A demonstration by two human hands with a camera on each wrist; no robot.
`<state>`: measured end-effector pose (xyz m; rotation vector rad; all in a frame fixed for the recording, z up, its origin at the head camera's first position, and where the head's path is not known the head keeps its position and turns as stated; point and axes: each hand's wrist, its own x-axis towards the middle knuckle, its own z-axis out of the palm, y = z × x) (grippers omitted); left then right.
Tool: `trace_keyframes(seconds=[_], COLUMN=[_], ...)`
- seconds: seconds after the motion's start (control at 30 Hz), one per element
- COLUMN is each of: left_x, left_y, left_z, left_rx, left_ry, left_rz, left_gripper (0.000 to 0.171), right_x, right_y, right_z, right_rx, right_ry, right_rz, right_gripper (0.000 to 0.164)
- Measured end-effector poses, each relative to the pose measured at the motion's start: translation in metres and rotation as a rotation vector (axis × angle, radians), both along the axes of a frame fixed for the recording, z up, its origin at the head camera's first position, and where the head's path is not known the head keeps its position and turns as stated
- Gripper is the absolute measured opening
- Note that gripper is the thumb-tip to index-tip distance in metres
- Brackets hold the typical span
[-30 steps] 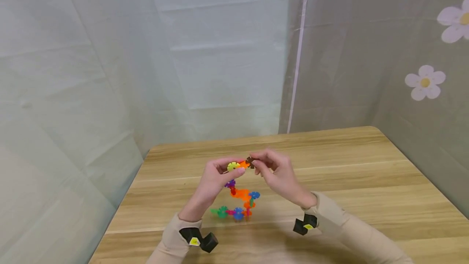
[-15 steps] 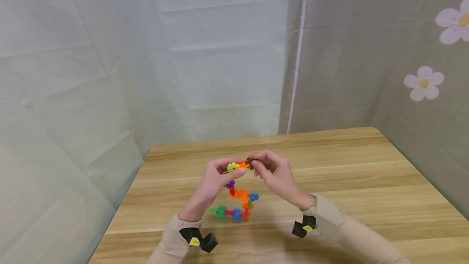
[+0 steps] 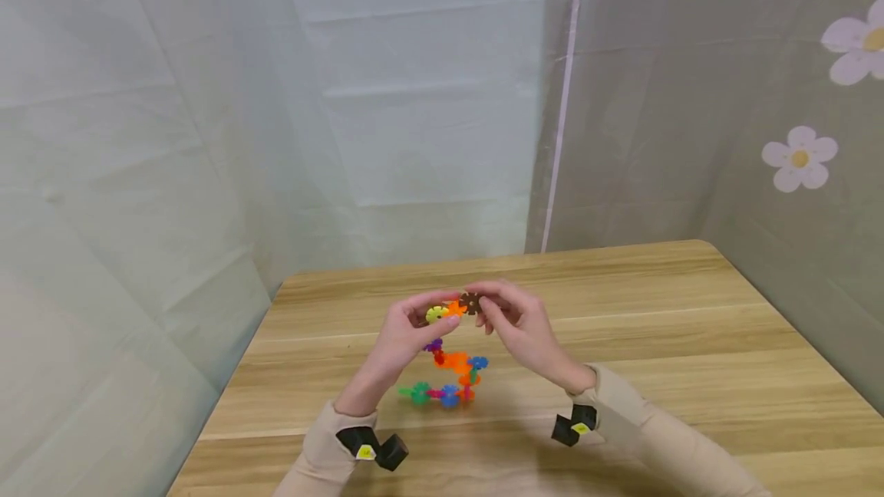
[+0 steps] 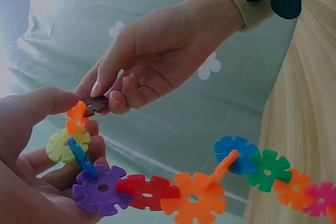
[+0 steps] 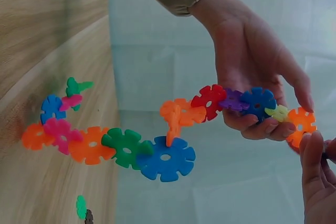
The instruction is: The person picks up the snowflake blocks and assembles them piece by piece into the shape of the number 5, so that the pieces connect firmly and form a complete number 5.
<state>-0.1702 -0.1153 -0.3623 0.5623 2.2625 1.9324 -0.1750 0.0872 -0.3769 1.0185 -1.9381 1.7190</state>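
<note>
A chain of interlocking plastic snowflake discs in several colours hangs from my left hand point(image 3: 407, 332). Thumb and fingers of that hand pinch the orange disc point(image 4: 77, 117) at the chain's upper end, beside a yellow disc point(image 4: 62, 146). Behind it the purple disc point(image 4: 103, 189) lies by the left fingers. My right hand point(image 3: 521, 328) pinches a brown disc point(image 3: 471, 303) between thumb and fingers, its edge against the orange disc. Whether their slots are fully locked cannot be told. The lower chain, with a large blue disc point(image 5: 166, 158), dangles in front of the hands.
Beneath the hands is a wood-grain table point(image 3: 621, 436). Pale fabric point(image 3: 414, 113) hangs behind it, with printed flowers point(image 3: 799, 159) on the right. In the right wrist view, a small green piece point(image 5: 81, 206) and a dark piece point(image 5: 89, 216) show low on the left.
The brown disc has turned to show more of its face, and the right fingers have shifted on its edge. The hanging chain sways slightly. The left hand stays nearly in place.
</note>
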Motion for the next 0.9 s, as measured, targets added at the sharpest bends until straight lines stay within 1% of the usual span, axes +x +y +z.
trace_keyframes(seconds=[0.1,0.17,0.23,0.3,0.4,0.47,0.53,0.7,0.9], left_x=[-0.001,-0.001,-0.002,-0.002,-0.004,-0.005,-0.005,-0.005,-0.004], left_y=[0.000,0.001,0.001,0.003,0.005,0.006,0.006,0.004,0.002], left_z=[0.002,0.005,0.008,0.011,0.015,0.017,0.019,0.021,0.021], left_rx=[0.002,-0.002,-0.010,-0.004,0.023,0.047,0.053,0.043,0.046], left_ry=[0.032,0.031,0.023,0.009,-0.006,-0.009,-0.004,0.012,0.018], left_rz=[-0.031,-0.032,-0.018,0.009,0.076,0.112,0.135,0.137,0.131], left_gripper=[0.037,0.036,0.034,0.031,0.027,0.025,0.024,0.024,0.024], right_x=[-0.002,-0.003,-0.004,-0.005,-0.007,-0.008,-0.009,-0.013,-0.022], right_y=[-0.002,-0.003,-0.005,-0.007,-0.009,-0.010,-0.011,-0.009,-0.006], right_z=[0.002,0.004,0.005,0.007,0.009,0.010,0.010,0.007,-0.003], right_rx=[0.007,0.006,0.005,0.000,0.004,0.010,0.016,0.020,0.041], right_ry=[0.012,0.010,0.003,-0.008,-0.020,-0.031,-0.040,-0.090,-0.199], right_rz=[-0.014,-0.027,-0.051,-0.063,-0.073,-0.070,-0.074,-0.087,-0.092], right_gripper=[0.024,0.025,0.025,0.024,0.019,0.017,0.016,0.015,0.017])
